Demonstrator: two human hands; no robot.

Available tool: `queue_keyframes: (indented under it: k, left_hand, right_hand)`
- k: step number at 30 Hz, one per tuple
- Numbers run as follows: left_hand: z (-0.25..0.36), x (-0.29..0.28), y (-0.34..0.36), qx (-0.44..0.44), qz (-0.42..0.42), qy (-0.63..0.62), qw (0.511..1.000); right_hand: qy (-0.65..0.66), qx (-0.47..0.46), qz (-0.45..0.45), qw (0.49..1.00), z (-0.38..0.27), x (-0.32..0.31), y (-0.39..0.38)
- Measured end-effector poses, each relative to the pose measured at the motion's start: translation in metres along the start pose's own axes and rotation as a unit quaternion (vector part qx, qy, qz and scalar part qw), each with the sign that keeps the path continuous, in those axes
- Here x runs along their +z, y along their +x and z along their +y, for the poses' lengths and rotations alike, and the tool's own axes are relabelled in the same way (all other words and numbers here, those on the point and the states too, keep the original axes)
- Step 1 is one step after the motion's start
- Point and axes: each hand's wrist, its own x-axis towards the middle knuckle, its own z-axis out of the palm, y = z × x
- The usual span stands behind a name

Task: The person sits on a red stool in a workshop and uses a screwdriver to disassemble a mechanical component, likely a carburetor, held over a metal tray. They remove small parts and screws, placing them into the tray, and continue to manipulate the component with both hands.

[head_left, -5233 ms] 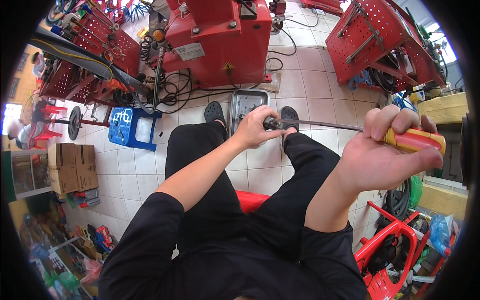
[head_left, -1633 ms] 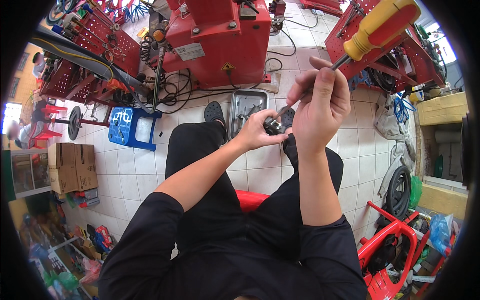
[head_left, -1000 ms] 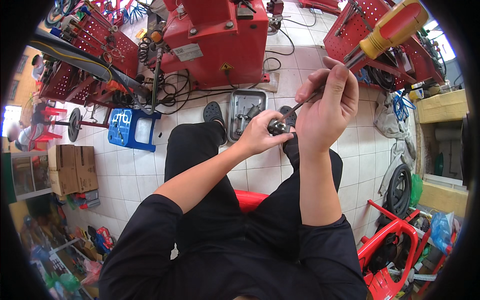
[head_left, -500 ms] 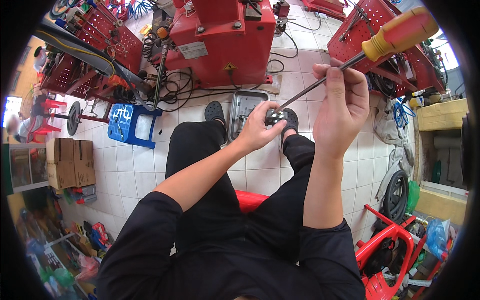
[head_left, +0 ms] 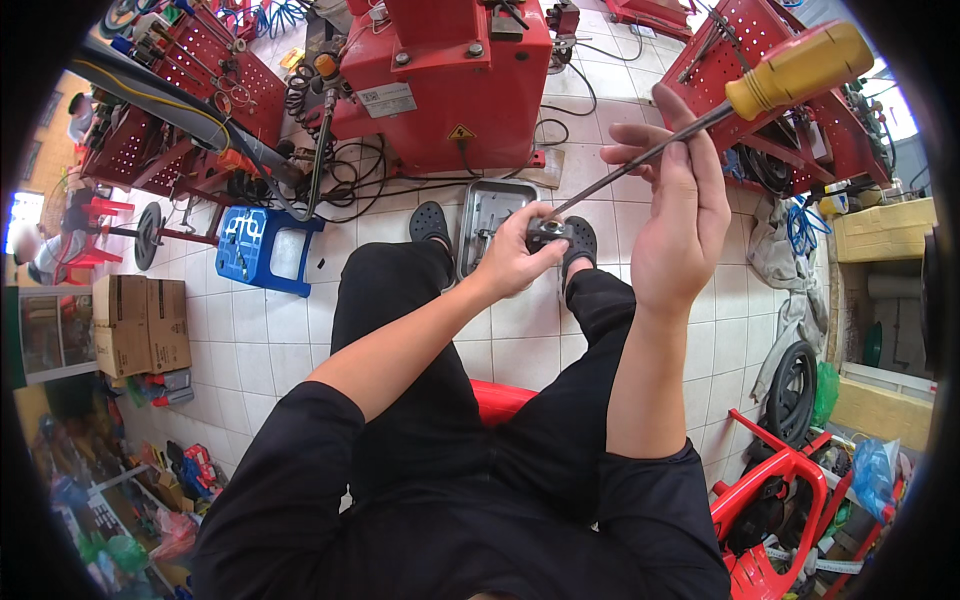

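Observation:
My left hand (head_left: 512,252) is closed around a small dark metal part (head_left: 546,236) with a round hole on its upper side, held above the floor between my knees. A long screwdriver (head_left: 800,72) slants down from the upper right, its yellow handle high and its steel shaft running to the metal part. The tip meets or lies just behind the part's edge; I cannot tell which. My right hand (head_left: 682,215) has the shaft between thumb and fingers, with the fingers stretched out. Beneath my hands a metal tray (head_left: 467,240) with small parts stands on the floor.
A big red machine (head_left: 450,110) stands ahead, with cables and hoses around its base. To the left are a blue stool (head_left: 262,250) and cardboard boxes (head_left: 140,325). A tyre (head_left: 792,390) and a red plastic chair (head_left: 770,490) lie to the right.
My right fingers have spread and stretched out along the shaft. The screwdriver has turned, so its handle shows yellow instead of red. The metal part has tilted, bringing its hole into view.

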Motion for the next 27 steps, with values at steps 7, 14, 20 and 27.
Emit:
queue_keyframes:
  k: [7,14,20,27]
  left_hand:
    - [-0.005,-0.001,0.0,0.015,-0.002,0.022,1.0]
    - [-0.004,0.002,0.0,0.021,-0.011,0.024,0.999]
    - [-0.004,0.0,0.0,0.015,-0.008,0.02,1.0]
    - [-0.006,0.001,-0.001,0.02,-0.02,0.023,0.999]
  right_hand:
    - [-0.041,0.037,-0.022,0.998,-0.008,-0.002,0.001]
    - [-0.129,0.012,-0.011,0.991,0.0,-0.011,-0.001]
    - [-0.126,0.045,-0.013,0.991,-0.01,-0.001,-0.002]
    - [-0.175,0.042,-0.066,0.982,-0.008,-0.009,-0.001]
